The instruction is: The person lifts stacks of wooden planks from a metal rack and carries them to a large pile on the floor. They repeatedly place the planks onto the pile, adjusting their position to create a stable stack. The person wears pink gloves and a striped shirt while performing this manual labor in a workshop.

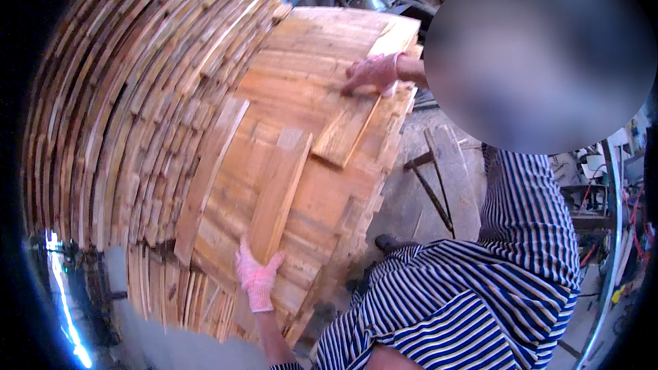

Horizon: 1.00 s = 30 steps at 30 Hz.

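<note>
My left hand (258, 279), in a pink knitted glove, is at the near end of a narrow wooden board (279, 195). Its thumb lies along one edge and its fingers along the other. My right hand (373, 74), gloved alike, reaches in from the right and is closed over the middle of another short board (348, 130); its fingertips are partly hidden. Both boards rest on a broad layer of flat planks (308, 48) atop a stack. A third loose board (212, 178) lies along the left side of this layer.
A tall stack of thin planks (151, 82) rises along the left. More plank ends (178, 294) jut out below it. A wooden stand (452, 178) is on the floor to the right. Clutter fills the far side, and a blurred oval covers the upper right.
</note>
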Tool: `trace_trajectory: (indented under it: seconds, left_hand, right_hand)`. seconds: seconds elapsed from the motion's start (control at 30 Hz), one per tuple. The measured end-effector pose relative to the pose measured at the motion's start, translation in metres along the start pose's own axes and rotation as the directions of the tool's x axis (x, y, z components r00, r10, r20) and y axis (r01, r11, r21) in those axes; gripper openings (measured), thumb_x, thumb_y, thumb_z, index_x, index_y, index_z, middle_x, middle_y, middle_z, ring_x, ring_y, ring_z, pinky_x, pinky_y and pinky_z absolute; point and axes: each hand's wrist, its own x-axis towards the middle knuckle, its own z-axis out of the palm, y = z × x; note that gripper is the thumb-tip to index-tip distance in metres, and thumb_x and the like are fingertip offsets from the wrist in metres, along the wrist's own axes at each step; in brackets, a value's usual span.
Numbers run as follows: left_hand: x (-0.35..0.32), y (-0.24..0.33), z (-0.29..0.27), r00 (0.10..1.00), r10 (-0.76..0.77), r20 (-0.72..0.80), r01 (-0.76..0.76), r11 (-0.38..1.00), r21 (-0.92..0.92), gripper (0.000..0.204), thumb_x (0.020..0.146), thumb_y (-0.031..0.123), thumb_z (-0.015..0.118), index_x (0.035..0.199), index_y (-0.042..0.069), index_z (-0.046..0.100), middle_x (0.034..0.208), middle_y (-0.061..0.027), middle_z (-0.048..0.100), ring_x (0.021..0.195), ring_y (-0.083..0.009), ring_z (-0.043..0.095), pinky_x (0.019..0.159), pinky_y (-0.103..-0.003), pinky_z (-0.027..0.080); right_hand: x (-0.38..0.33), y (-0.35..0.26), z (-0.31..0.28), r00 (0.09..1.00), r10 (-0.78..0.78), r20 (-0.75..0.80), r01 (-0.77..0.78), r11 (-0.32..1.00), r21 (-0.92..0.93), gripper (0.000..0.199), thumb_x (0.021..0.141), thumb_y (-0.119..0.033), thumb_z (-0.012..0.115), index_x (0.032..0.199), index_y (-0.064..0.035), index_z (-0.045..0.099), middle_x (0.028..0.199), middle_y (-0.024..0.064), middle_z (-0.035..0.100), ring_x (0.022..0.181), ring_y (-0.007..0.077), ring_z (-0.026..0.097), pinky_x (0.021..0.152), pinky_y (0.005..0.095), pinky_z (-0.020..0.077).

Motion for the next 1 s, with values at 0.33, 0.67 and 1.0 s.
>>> trace_trajectory:
  seconds: [0.33, 0.67, 1.0]
  left_hand:
    - [0.016, 0.048, 0.006, 0.999, -0.007, 0.053, 0.005, 0.999, 0.045, 0.115, 0.065, 0.041, 0.094, 0.157, 0.006, 0.035, 0.15, -0.0303, 0.044, 0.142, -0.0456, 0.04, 0.118, -0.05, 0.037]
    - [-0.024, 0.003, -0.007, 1.0, 0.001, 0.005, -0.001, 0.999, 0.05, 0.116, 0.065, 0.053, 0.09, 0.158, 0.011, 0.035, 0.157, -0.0222, 0.041, 0.149, -0.0445, 0.033, 0.124, -0.055, 0.026]
    - [-0.088, -0.058, -0.033, 0.871, -0.154, -0.467, 0.113, 0.987, -0.114, 0.099, 0.072, 0.057, 0.085, 0.151, 0.01, 0.046, 0.152, -0.0178, 0.048, 0.144, -0.0409, 0.039, 0.12, -0.054, 0.031]
  right_hand:
    - [0.01, 0.02, -0.013, 0.967, -0.249, -0.059, 0.254, 0.964, 0.077, 0.09, 0.068, -0.019, 0.083, 0.151, -0.0234, 0.05, 0.129, 0.0145, 0.065, 0.119, 0.0378, 0.059, 0.103, 0.0481, 0.0503]
    - [-0.003, -0.06, -0.057, 0.974, -0.224, -0.026, 0.226, 0.969, 0.098, 0.099, 0.061, -0.006, 0.081, 0.152, -0.018, 0.048, 0.136, 0.0147, 0.06, 0.122, 0.0396, 0.055, 0.11, 0.0466, 0.0463]
    - [0.0, -0.071, -0.071, 0.975, 0.062, 0.214, -0.031, 0.989, -0.144, 0.105, 0.063, -0.007, 0.084, 0.156, -0.0239, 0.037, 0.138, 0.0195, 0.05, 0.13, 0.0417, 0.051, 0.103, 0.0513, 0.0515]
